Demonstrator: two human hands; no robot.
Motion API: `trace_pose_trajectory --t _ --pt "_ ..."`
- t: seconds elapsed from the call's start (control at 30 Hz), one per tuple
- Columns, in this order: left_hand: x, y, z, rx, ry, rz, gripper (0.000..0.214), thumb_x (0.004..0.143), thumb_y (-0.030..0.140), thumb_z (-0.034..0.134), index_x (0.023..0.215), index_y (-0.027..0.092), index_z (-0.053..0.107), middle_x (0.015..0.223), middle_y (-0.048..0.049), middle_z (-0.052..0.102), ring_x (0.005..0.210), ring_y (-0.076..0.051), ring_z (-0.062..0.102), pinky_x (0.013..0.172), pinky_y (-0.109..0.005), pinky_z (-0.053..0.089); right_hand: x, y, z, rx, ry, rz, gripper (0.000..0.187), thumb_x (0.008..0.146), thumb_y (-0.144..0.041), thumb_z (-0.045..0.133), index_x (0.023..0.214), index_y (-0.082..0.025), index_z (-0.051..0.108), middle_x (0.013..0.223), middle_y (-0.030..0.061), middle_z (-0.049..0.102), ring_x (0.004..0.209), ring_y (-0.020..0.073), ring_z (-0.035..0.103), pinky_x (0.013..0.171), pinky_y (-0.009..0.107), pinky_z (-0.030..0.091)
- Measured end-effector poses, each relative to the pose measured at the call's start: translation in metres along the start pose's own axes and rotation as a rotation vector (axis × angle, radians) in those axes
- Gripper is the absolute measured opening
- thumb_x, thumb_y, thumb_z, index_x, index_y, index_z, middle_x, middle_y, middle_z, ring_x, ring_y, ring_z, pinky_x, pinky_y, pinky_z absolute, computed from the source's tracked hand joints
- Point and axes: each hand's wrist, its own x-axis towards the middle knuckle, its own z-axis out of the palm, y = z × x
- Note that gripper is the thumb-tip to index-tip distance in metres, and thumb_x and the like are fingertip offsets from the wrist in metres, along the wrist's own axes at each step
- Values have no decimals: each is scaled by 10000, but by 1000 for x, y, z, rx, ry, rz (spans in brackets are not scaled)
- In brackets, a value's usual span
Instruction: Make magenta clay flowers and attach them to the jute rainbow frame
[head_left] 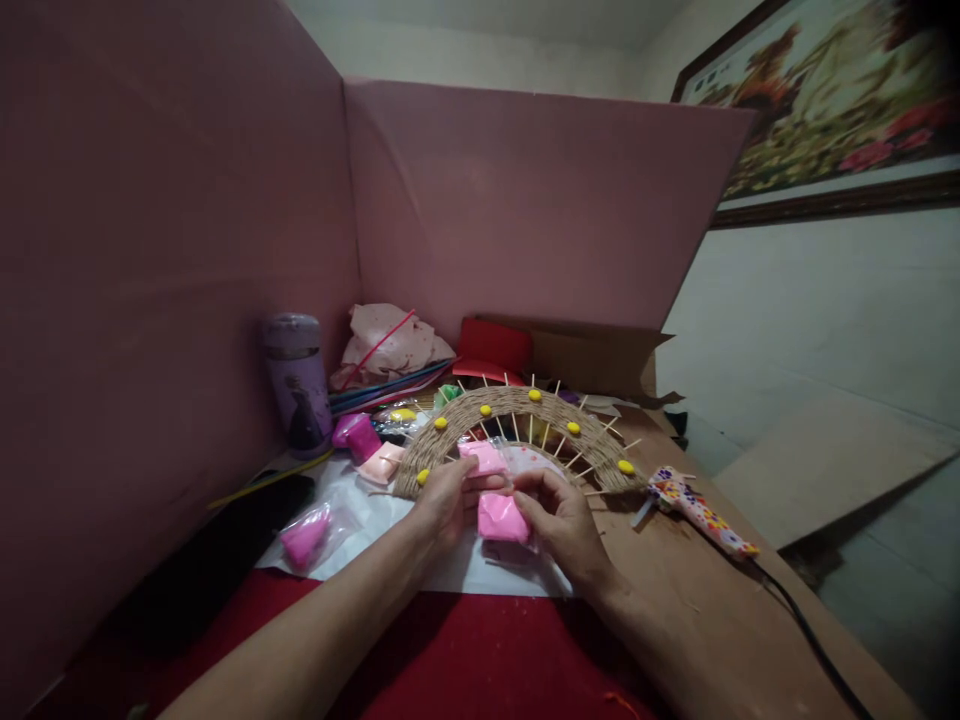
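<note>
Handling pink packets (503, 519), the left hand (444, 502) is pinching one at twelve o'clock, the right hand (561, 520) another at six, likely needing a steady touch next.

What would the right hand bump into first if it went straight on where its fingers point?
Most likely the bare left hand: it lies just ahead of the right hand, which holds a squarish, bright pink packet in clear plastic. The gap's depth is unclear from this one view.
</note>
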Motion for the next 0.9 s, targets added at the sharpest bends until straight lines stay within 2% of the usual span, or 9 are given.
trace_pose_trajectory --t 0.07,0.2,0.3,0.5,0.63,0.73,0.8,0.9 --pt "-1 -1 3 -15 68 107 183 769 281 528 799 117 604 664 -89 688 539 -172 631 510 -263 470 -1 1 0 4 -18 -6 163 771 -319 592 811 -162 607 776 41 623 721 170 572 654 280 470" --pt "-1 1 4 6 142 413 133 711 267 573 755 143 587 612 -36 661 540 -149 619 531 -244 471 -2 4 0 -9 2 -17 140 759 -303 603 806 -171 609 763 35 616 727 177 574 664 291 470" --pt "1 3 3 11 144 515 149 689 269 575 756 138 593 617 -33 658 549 -152 620 559 -254 477 -2 4 0 -17 -22 -19 120 762 -290 597 786 -173 607 755 33 619 725 174 576 670 294 468" --pt "-4 2 3 -44 3 492 298 629 340 674 813 120 591 708 -74 681 543 -145 613 546 -251 463 -3 -1 3 -51 -91 -8 110 784 -262 568 801 -175 633 794 41 670 759 185 608 707 308 474" --pt "-8 0 5 -56 -98 461 318 652 334 685 853 106 591 689 -71 674 507 -123 588 511 -230 454 -5 -2 2 -234 -160 -135 112 785 -182 556 807 -190 665 807 34 679 770 183 609 719 305 465" --pt "-10 0 5 -81 -131 414 280 681 328 678 832 114 579 663 -61 665 481 -116 574 496 -228 460 -6 -5 0 -338 -114 -228 124 808 -210 561 817 -200 685 856 47 678 849 203 597 786 327 449" --pt "-10 -1 5 -96 -153 385 253 693 319 678 801 117 572 637 -55 658 464 -111 566 487 -222 456 -6 -7 -1 -273 -54 -201 149 831 -286 558 835 -197 678 873 57 673 864 211 599 785 327 457" --pt "-10 -3 6 -97 -222 334 253 705 324 678 781 106 575 612 -58 648 443 -96 548 460 -195 419 -4 -11 0 -19 -19 -73 240 825 -389 567 938 -186 626 882 63 662 755 185 616 640 278 488"
